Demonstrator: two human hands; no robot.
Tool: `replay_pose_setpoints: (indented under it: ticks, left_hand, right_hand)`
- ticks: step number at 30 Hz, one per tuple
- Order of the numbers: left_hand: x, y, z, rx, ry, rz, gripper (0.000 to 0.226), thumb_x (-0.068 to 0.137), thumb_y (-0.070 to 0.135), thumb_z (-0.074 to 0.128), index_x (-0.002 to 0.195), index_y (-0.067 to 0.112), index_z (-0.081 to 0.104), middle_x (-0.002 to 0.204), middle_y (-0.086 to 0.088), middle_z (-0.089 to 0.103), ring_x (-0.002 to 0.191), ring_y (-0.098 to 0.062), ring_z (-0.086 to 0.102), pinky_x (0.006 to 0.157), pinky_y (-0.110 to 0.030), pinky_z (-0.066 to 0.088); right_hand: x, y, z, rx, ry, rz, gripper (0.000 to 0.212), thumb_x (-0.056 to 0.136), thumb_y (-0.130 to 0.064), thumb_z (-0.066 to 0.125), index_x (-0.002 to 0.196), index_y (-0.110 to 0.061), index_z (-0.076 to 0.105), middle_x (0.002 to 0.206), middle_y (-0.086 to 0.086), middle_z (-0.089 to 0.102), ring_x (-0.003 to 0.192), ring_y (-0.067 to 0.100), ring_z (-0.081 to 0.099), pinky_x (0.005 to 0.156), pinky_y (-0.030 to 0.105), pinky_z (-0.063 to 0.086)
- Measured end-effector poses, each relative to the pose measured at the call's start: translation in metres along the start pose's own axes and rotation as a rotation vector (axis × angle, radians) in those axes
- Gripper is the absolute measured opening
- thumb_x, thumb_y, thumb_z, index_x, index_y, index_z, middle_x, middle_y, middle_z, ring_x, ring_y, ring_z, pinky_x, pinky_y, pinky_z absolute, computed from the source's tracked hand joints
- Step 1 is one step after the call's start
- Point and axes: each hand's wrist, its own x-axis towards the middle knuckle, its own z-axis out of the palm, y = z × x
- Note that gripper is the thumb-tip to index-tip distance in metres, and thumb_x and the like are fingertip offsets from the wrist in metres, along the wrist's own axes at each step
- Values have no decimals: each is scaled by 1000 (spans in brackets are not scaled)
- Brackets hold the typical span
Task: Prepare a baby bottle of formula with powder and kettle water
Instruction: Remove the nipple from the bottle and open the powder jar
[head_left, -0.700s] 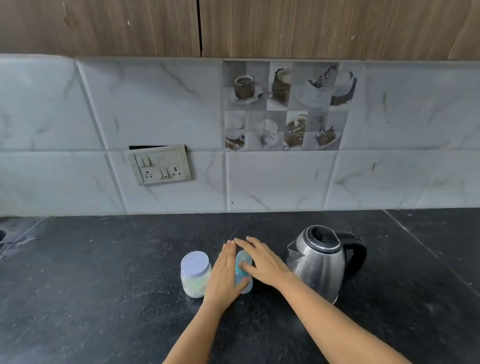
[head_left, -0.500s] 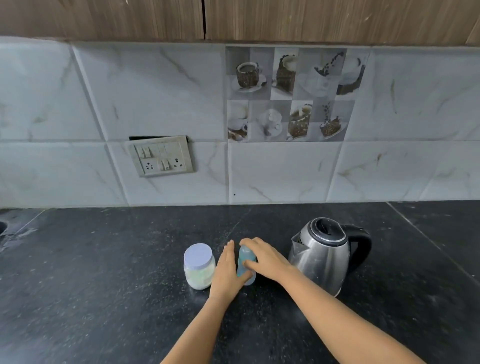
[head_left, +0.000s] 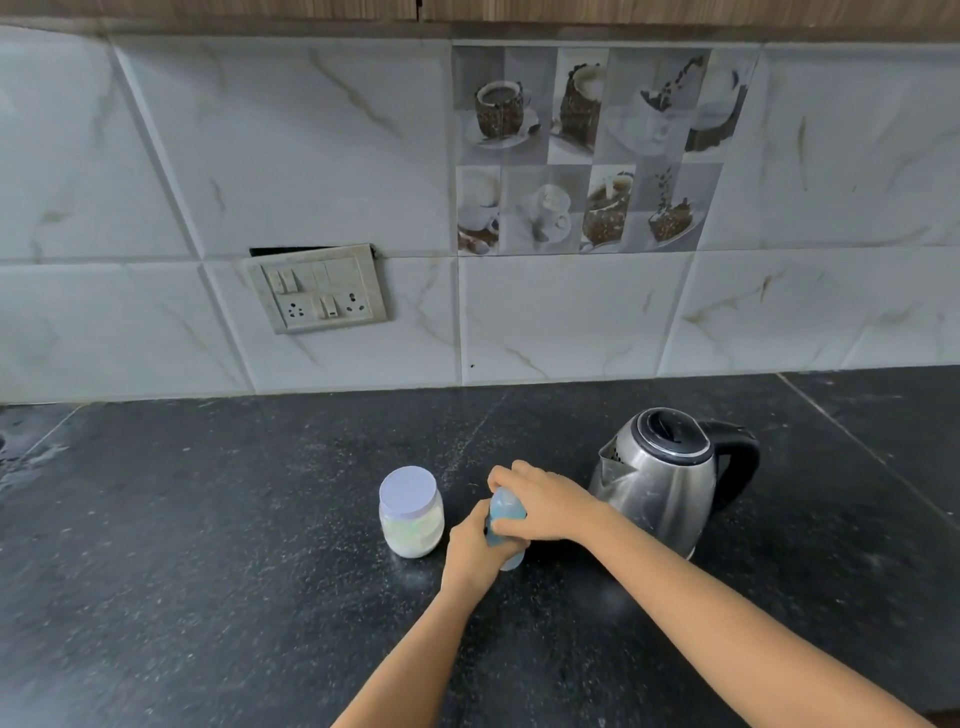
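Head view: black speckled counter, marble-tile wall; both hands gripping bottle.

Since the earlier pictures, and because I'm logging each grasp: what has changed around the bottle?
Both hands closed on the baby bottle: left hand around its body, right hand over its top. The powder jar and kettle stayed put, lids on.

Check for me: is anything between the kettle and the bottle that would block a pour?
Nothing visible on the counter lies between them. The kettle stands just right of the bottle, spout toward it. But the right hand covers the bottle's top and the left hand grips its body; the top looks still on. The jar sits on the far side.
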Motion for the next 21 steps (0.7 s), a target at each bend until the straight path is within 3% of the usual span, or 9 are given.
replay_pose_setpoints:
  ticks: [3,5,8,12,15,18,21]
  left_hand:
    - [-2,-3,0,-43,6,4,52,75,31,74,122,27,52,107,10,64,95,-5,60,80,-24,49]
    - [-3,-4,0,-57,13,21,51,77,29,74,123,28,52,109,11,63,97,-5,59,80,-21,45]
    - [-2,-7,-1,-45,1,37,47,78,28,74,120,26,54,108,11,64,99,-6,60,80,-18,44]
    - [-1,-7,-5,-43,-29,45,37,76,31,74,105,39,52,100,20,62,90,4,58,66,-9,40]
    - [-1,-8,-5,-46,-50,53,43,77,33,75,109,38,47,101,27,56,89,9,54,69,-7,38]
    - [-1,-11,-7,-54,-66,56,49,78,33,76,117,33,47,110,20,56,93,5,54,77,-9,37]
    - [-2,-12,-5,-89,-65,40,51,78,32,76,120,33,46,117,16,55,103,-2,53,89,-18,38]
  right_hand:
    - [5,-8,-6,-222,-74,43,62,80,-73,45,117,-24,39,104,6,52,76,24,50,66,37,40]
    - [9,-16,-7,-330,-84,79,69,82,-75,39,117,-16,43,101,9,58,75,25,51,62,35,37]
    - [12,-25,-9,-325,-89,58,50,88,-57,48,109,-12,50,98,10,62,71,23,51,58,32,38]
    - [7,-26,-21,-235,-219,-11,33,85,-34,58,108,-13,49,94,9,53,73,24,51,55,32,38]
    - [-2,-24,-32,-267,-282,-120,35,86,-17,61,118,-18,47,109,10,48,94,26,51,69,40,46]
    - [-10,-21,-47,-204,-185,-230,38,86,-5,59,119,-20,47,117,6,46,106,22,47,84,40,48]
    - [-23,-13,-61,117,-47,-129,42,85,-11,62,121,-25,45,119,2,44,103,18,50,86,36,48]
